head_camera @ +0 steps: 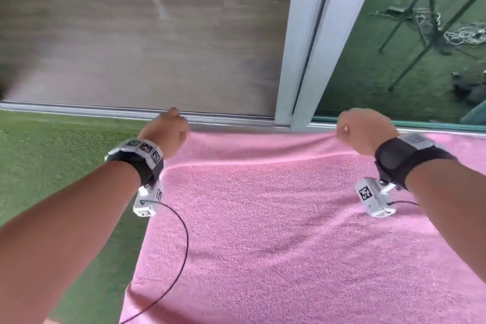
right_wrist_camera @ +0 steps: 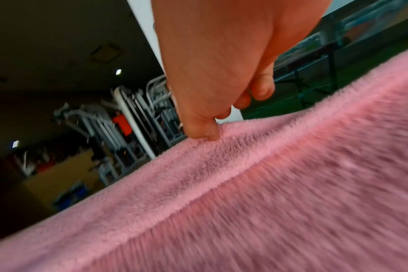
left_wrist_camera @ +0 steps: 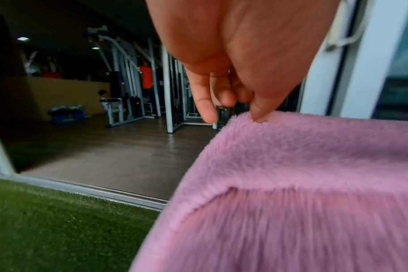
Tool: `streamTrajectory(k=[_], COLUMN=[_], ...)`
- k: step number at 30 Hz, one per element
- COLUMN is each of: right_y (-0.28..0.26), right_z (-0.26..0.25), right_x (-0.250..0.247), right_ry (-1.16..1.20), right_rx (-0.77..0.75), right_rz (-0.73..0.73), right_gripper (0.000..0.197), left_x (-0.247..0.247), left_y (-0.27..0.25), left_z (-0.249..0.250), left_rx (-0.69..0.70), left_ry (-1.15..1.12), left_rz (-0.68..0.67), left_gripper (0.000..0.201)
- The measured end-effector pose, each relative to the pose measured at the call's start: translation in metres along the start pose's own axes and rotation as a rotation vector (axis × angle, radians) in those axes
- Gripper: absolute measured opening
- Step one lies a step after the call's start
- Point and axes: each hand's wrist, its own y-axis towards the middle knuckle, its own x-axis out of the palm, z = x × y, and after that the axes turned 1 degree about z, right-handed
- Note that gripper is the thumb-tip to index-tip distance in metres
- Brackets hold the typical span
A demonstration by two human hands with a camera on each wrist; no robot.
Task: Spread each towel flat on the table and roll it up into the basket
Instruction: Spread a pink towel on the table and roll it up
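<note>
A pink fluffy towel point(head_camera: 276, 231) hangs stretched in front of me, held up by its far edge. My left hand point(head_camera: 168, 131) pinches the far left corner, and in the left wrist view the thumb and fingers of the left hand point(left_wrist_camera: 252, 112) nip the towel point(left_wrist_camera: 303, 184) at that corner. My right hand point(head_camera: 360, 129) grips the far edge further right; in the right wrist view the right hand point(right_wrist_camera: 210, 132) pinches the towel point(right_wrist_camera: 245, 202) along its hem. Neither table nor basket shows in any view.
Green artificial turf point(head_camera: 52, 160) lies below on the left. A sliding door track point(head_camera: 131, 110) and a white door frame point(head_camera: 310, 42) stand ahead, with a grey-brown floor point(head_camera: 144, 47) and gym machines point(left_wrist_camera: 138, 88) beyond. A wrist camera cable point(head_camera: 181, 244) dangles over the towel.
</note>
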Motion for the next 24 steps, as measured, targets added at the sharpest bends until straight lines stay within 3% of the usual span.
streamTrajectory(k=[3, 7, 12, 17, 24], right_y=[0.028, 0.051, 0.028, -0.049, -0.179], right_z=[-0.003, -0.012, -0.012, -0.03, -0.072], right_x=[-0.015, -0.005, 0.022, 0.013, 0.021], right_ry=[0.116, 0.085, 0.243, 0.477, 0.505], right_rx=[0.132, 0.235, 0.193, 0.152, 0.048], right_rz=[0.045, -0.012, 0.0, 0.126, -0.019], right_gripper=[0.028, 0.018, 0.039, 0.028, 0.016], left_x=[-0.018, -0.009, 0.009, 0.0, 0.003], left_y=[0.036, 0.062, 0.047, -0.024, -0.187], left_z=[0.0, 0.008, 0.013, 0.011, 0.015], left_rx=[-0.134, -0.264, -0.261, -0.14, -0.131], left_ry=[-0.095, -0.222, -0.284, -0.362, -0.454], left_rz=[0.097, 0.155, -0.012, -0.024, -0.037], left_gripper=[0.015, 0.015, 0.034, 0.034, 0.037])
